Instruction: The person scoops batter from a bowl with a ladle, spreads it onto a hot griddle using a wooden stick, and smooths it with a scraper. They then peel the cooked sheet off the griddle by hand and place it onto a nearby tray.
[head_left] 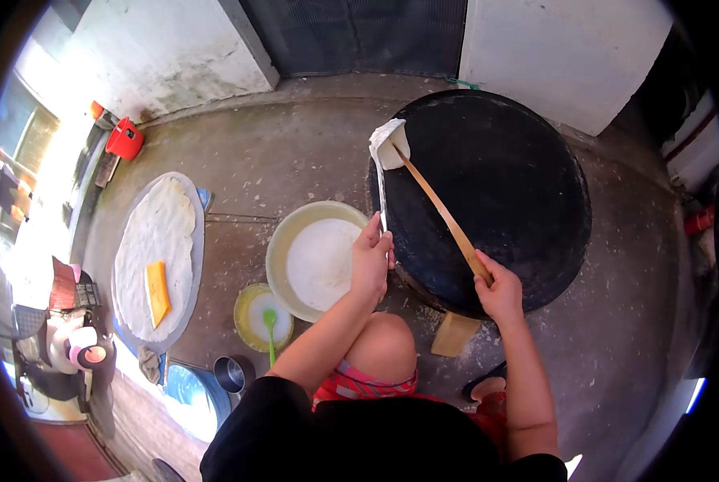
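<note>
My left hand point(371, 261) is closed around the thin, batter-coated handle of a ladle point(382, 189), which reaches up to the left rim of a large round black griddle point(488, 201). In my right hand point(500, 287) is the long handle of a wooden batter spreader point(440, 205). Its pale, coated head point(396, 151) meets the ladle's white end over the griddle's upper left edge; where one stops and the other begins is hard to make out. Beside my left forearm stands a wide basin point(319, 261) of white batter or flour.
Left of the basin sits a yellowish bowl point(251, 333) with a green spoon point(270, 321). A round board point(195, 277) carries thin flatbread point(163, 225) and an orange scraper point(157, 293). Also around are a red bucket point(125, 139), a blue bucket point(195, 394) and a wood block point(454, 333).
</note>
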{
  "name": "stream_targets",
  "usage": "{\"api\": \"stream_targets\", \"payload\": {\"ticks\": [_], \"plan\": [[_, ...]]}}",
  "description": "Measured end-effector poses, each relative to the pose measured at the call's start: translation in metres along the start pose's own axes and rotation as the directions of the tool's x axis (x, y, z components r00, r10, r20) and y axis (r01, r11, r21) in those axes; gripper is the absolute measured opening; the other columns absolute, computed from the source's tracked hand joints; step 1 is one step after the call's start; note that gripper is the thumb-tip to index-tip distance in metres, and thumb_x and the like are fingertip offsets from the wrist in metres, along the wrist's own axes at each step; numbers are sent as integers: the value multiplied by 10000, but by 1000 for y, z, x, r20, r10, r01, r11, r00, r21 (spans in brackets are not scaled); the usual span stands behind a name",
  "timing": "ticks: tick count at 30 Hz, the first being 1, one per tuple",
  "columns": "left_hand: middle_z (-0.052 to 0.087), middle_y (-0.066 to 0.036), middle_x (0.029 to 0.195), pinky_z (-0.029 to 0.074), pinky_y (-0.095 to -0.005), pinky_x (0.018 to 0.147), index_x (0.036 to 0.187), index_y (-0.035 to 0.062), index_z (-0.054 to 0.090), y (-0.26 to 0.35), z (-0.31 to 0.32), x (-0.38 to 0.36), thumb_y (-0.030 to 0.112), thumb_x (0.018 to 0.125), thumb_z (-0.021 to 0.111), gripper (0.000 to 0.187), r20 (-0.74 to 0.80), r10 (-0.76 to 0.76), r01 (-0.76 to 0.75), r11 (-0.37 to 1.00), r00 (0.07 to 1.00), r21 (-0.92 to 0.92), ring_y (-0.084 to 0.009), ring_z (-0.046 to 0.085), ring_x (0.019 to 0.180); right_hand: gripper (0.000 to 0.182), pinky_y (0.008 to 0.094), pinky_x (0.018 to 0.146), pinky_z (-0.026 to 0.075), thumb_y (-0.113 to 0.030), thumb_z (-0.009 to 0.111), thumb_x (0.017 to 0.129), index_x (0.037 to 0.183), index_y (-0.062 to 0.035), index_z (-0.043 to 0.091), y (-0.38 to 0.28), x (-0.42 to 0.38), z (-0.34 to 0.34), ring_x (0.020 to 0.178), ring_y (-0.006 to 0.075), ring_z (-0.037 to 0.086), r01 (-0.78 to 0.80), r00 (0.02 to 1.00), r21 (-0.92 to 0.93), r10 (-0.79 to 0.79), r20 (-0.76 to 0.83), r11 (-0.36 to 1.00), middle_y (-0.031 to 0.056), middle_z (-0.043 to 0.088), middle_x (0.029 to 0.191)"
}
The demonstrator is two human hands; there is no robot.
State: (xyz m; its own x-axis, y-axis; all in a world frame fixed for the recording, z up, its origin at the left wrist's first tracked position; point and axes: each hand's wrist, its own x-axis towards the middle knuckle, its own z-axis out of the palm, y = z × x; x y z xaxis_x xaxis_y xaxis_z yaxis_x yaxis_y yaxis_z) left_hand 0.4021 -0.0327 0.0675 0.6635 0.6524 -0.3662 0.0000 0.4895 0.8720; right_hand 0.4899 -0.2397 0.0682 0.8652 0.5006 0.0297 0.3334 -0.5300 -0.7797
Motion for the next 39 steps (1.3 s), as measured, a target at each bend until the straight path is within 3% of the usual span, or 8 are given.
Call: {"api": "stream_targets", "payload": {"ticks": [12, 17, 22, 26, 33, 35, 37, 39], "plan": [[474, -65, 633, 359, -240, 368, 1185, 30, 411, 42, 15, 79, 102, 888, 371, 307, 117, -131, 140, 988, 984, -69, -105, 403, 440, 441, 326, 635, 467, -34, 563, 672, 1103, -125, 561, -26, -11, -48, 676, 264, 567, 131, 982, -299, -165, -92, 945, 91, 576, 766], [462, -65, 669, 348, -213, 369, 1118, -28, 424, 79, 13, 75, 147, 911, 310, 294, 273, -255, 333, 896, 927, -294, -92, 369, 443, 456, 301, 552, 432, -78, 564, 665, 1117, -137, 552, 14, -4, -12, 604, 188, 505, 487, 839, -628, -525, 143, 607, 26, 500, 712], [408, -36, 639, 346, -192, 356, 1146, -61, 398, 102, 18, 63, 141, 924, 279, 323, 690, -175, 701, 334, 703, -630, -76, 364, 437, 468, 306, 537, 427, -89, 538, 705, 1171, -124, 503, 19, 45, 5, 611, 194, 501, 461, 787, -773, -602, 131, 435, 41, 476, 713], [404, -40, 638, 347, -209, 352, 1169, -70, 386, 111, 17, 52, 125, 922, 287, 330, 776, -46, 772, 153, 629, -616, -82, 364, 428, 495, 360, 561, 462, -98, 570, 689, 1176, -159, 501, 1, 62, 9, 635, 247, 550, 234, 959, -296, -269, -83, 926, 64, 497, 739], [397, -50, 635, 361, -225, 355, 1242, -75, 319, 114, 11, 28, 96, 912, 267, 376, 814, 78, 811, 69, 576, -581, -100, 374, 422, 456, 347, 572, 469, -67, 549, 689, 1141, -124, 535, -2, 80, 18, 604, 230, 550, 320, 908, -708, -417, 40, 630, 76, 477, 681], [397, -53, 634, 366, -226, 356, 1253, -74, 307, 111, -1, 20, 93, 911, 261, 383, 813, 87, 812, 54, 576, -581, -103, 378, 422, 437, 339, 581, 470, -67, 551, 685, 1120, -96, 550, -1, 79, 22, 613, 227, 558, 275, 926, -650, -377, -20, 708, 72, 494, 669], [393, -60, 626, 368, -223, 351, 1261, -76, 296, 108, -23, 11, 81, 906, 263, 389, 809, 92, 807, 72, 580, -587, -106, 387, 421, 409, 332, 593, 471, -64, 546, 683, 1090, -92, 574, 15, 61, 35, 627, 239, 564, 346, 917, -126, -363, -165, 930, 74, 509, 650], [390, -61, 623, 367, -222, 349, 1263, -75, 295, 104, -42, 1, 78, 904, 260, 392, 781, 76, 773, 115, 620, -624, -107, 389, 421, 443, 351, 597, 471, -63, 558, 667, 1107, -114, 565, -6, 42, 29, 636, 260, 556, 238, 970, -353, -238, 43, 905, 87, 504, 665]]}}
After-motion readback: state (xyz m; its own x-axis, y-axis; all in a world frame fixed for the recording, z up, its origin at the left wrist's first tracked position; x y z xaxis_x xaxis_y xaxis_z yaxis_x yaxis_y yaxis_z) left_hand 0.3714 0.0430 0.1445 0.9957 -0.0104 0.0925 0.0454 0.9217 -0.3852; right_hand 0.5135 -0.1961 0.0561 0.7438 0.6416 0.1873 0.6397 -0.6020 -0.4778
